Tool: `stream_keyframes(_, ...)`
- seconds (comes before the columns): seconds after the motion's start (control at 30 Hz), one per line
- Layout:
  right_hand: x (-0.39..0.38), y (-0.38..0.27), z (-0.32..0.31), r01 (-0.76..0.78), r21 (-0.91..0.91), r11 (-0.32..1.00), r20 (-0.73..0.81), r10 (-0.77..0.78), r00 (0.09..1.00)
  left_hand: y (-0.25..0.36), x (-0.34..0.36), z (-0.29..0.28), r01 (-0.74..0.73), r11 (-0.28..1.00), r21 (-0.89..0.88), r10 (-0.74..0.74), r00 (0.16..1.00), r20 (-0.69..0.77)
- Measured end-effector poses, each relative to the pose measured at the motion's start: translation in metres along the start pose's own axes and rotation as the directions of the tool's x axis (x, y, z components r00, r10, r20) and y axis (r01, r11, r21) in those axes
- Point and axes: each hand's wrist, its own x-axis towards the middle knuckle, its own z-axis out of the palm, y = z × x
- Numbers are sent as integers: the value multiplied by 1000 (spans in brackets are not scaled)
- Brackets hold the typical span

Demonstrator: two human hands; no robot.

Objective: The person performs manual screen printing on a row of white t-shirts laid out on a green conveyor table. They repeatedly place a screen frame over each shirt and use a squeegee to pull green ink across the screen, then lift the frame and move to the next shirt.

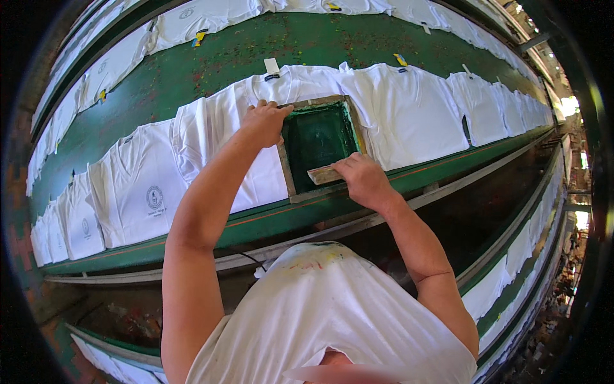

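A wooden screen printing frame [286,174] with dark green mesh lies over a white T-shirt [262,182] on the long green table. My left hand [265,123] holds the frame at its far left corner, fingers bent over the edge. Within the frame, close to its near side, is a wooden squeegee [322,175]. My right hand [363,179] is closed round the squeegee's right end. Its blade edge is hidden from sight. The shirt's printing area is covered by the frame.
To the left lies a white T-shirt with a dark round print [153,198]; plain white T-shirts [412,118] continue to the right. Another row of shirts [211,19] runs along the table's far side. Paint specks dot the green tabletop [256,48]. A pale rail [249,259] follows the near edge.
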Motion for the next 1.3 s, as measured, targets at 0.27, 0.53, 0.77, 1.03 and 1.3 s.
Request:
stream_keyframes(0.27,30,-3,11,-433,-56,900,-256,406,877,7,15,5,10,998,57,-7,999,-39)
stream_keyframes(0.53,64,8,44,-631,-206,748,-353,544,761,6,20,12,32,999,-4,-32,995,-96)
stream_keyframes(0.77,78,8,48,-508,-120,853,-328,449,831,8,21,13,42,999,12,-40,996,-85)
stream_keyframes(1.03,73,-4,39,-46,-58,997,-225,32,974,13,12,3,87,995,49,-83,994,-72)
stream_keyframes(1.3,16,21,12,373,14,928,-138,-368,920,22,8,-6,158,987,32,-159,987,15)
